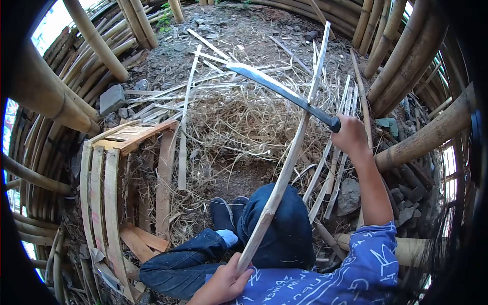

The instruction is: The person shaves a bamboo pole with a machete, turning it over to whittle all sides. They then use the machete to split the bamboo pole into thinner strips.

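My left hand (227,279) is closed around the near end of a long bamboo strip (284,178), close to my waist. The strip runs up across my raised knee and points away from me. In my right hand (351,135) is the dark handle of a machete (272,84), its long blade stretching to the upper left. The blade crosses the strip near its far part, right at the strip's surface. Beyond the crossing, the strip's far end reaches up toward the back of the ground.
A wooden crate (104,203) stands at the left. Curly shavings (239,122) and loose bamboo strips (190,122) cover the ground ahead. Thick bamboo poles (429,134) rise on both sides. A grey block (112,99) lies back left, and rocks (349,196) lie at the right.
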The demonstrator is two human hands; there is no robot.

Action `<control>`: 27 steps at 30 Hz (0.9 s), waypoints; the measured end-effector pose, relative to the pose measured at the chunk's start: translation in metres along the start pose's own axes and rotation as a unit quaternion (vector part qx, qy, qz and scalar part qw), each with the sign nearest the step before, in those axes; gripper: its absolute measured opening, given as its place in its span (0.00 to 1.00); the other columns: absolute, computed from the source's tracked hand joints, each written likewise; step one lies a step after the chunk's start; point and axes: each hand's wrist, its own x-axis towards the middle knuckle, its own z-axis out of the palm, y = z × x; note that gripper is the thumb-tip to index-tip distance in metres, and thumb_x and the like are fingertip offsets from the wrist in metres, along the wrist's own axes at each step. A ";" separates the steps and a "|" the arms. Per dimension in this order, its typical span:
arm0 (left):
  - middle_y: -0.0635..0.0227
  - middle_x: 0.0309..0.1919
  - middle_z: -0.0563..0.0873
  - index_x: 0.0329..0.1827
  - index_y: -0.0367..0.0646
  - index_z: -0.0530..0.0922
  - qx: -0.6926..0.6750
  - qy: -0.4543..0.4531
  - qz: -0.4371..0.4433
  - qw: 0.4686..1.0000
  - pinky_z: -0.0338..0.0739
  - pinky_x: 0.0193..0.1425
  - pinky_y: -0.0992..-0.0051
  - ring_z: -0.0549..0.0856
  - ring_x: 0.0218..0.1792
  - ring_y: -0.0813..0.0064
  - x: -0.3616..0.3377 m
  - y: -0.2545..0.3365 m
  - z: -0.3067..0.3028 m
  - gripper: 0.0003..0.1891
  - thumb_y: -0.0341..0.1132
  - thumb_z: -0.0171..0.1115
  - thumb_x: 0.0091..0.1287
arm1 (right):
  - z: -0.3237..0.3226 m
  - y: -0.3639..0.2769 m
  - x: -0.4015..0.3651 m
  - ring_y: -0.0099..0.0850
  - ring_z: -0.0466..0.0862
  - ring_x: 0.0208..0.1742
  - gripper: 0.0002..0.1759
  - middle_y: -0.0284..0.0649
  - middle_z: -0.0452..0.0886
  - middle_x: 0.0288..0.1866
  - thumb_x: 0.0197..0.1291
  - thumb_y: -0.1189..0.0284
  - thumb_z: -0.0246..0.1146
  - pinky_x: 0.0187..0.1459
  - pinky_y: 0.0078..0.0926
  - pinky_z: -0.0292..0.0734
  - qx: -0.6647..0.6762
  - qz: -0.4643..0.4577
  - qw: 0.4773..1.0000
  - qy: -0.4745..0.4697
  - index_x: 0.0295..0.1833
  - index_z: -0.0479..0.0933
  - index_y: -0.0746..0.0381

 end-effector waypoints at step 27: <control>0.44 0.28 0.79 0.64 0.33 0.64 -0.006 -0.061 -0.166 0.984 0.73 0.33 0.62 0.82 0.29 0.52 0.006 0.002 -0.005 0.23 0.31 0.58 0.69 | 0.004 -0.024 -0.035 0.34 0.85 0.27 0.07 0.38 0.83 0.26 0.40 0.73 0.69 0.32 0.33 0.79 0.061 -0.242 0.968 -0.001 0.28 0.78 0.55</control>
